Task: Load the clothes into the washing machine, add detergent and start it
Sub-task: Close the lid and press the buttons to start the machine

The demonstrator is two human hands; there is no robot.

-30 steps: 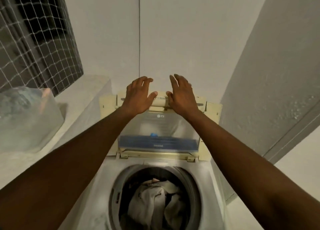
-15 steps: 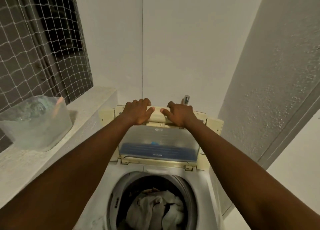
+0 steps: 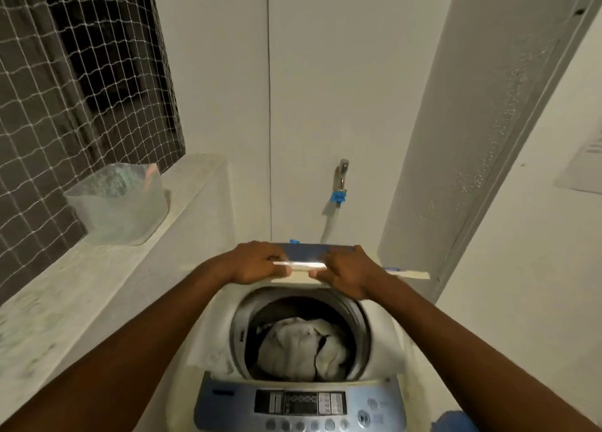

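Head view looks down on the washing machine (image 3: 215,340), whose round drum (image 3: 301,330) stands open with pale clothes (image 3: 299,343) heaped inside, a dark strap or seam showing at the heap's right. Over the far side of the opening hangs the lid (image 3: 325,259), partly folded, its long axis running left to right across the machine and its near edge gripped by both hands. The left hand (image 3: 257,265) is curled closed over the lid's handle strip, fingers on top and thumb tucked underneath; the right hand (image 3: 348,273) clamps the same strip just beside it in the same way, so both are about equally near. The lid lies straight ahead of the hands and the drum directly beneath and toward the person, so lowering it means drawing that edge forward and down toward the control panel (image 3: 299,402), which sits at the machine's near edge with its display and a row of buttons below. Whether detergent has gone in cannot be told from here. Farther out, a tap (image 3: 342,177) with a blue fitting and hose stands on the wall behind; to the left a ledge (image 3: 97,275) carries a translucent plastic tub (image 3: 117,203) beneath a netted window (image 3: 75,82).
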